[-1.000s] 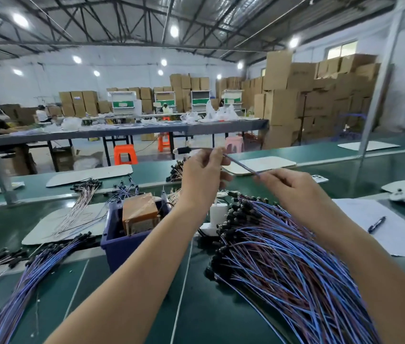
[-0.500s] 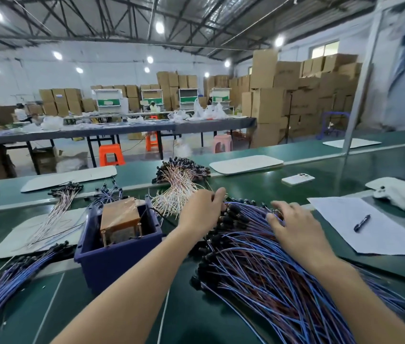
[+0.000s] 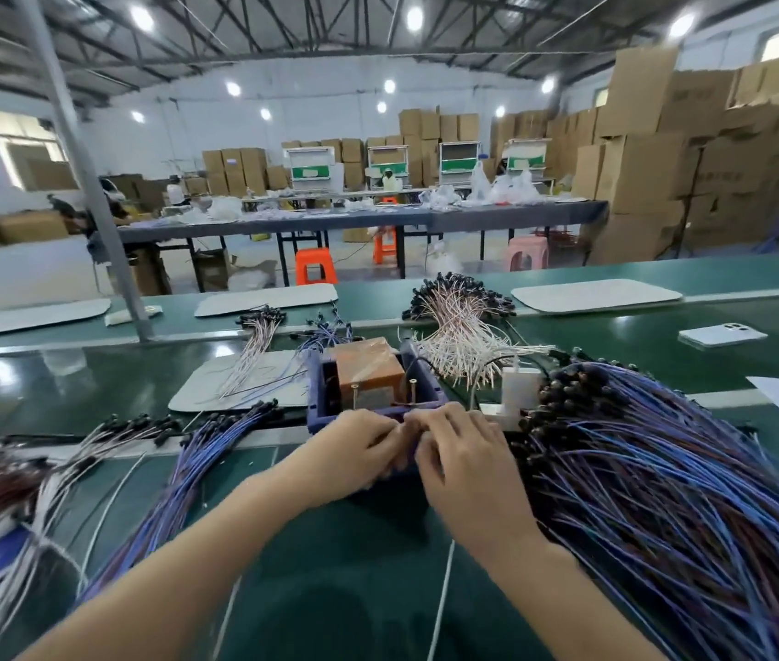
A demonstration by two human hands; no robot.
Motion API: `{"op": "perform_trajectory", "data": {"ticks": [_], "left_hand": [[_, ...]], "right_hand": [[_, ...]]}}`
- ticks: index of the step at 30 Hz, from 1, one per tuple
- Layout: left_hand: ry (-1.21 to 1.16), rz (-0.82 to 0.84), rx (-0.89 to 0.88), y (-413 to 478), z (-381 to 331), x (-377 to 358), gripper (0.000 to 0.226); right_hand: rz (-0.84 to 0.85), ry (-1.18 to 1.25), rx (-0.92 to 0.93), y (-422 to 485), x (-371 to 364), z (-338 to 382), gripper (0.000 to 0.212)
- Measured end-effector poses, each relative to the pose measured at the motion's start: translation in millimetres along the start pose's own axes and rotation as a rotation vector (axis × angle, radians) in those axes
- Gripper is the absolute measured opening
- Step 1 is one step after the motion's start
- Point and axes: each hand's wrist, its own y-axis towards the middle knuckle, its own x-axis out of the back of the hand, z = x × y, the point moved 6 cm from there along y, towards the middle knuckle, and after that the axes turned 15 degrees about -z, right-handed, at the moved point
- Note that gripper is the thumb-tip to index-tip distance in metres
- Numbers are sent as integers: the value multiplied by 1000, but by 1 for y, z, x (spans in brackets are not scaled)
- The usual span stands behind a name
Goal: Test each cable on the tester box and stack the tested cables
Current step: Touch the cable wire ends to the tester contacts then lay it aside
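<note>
Tester box just far of left hand and right hand, curled together; cannot tell if holding cable.

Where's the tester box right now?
Head view, centre: the tester box sits in the blue bin, just beyond the left hand and right hand, left of the big cable pile.

My table is shiny green. At twelve o'clock, the blue box looks like smooth plastic.
</note>
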Motion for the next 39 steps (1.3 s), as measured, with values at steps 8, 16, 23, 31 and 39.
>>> {"op": "perform_trajectory", "data": {"ticks": [8,16,23,31,39], "left_hand": [[186,-137,219,-65,108,92,41],[487,-530,632,-85,207,155,26],[399,-442,863,-83,246,141,35],[339,-604,953,-86,239,143,36],[43,-1077,399,-72,118,164,18]], "right_hand": [[445,146,-165,-40,-99,39,27],[532,-17,-258,-61,-128,31,26],[506,-41,-258,-62,-130,28,25],[495,-33,-270,-62,-131,26,25],[468,450,-625,-58,-122,23,24]]}}
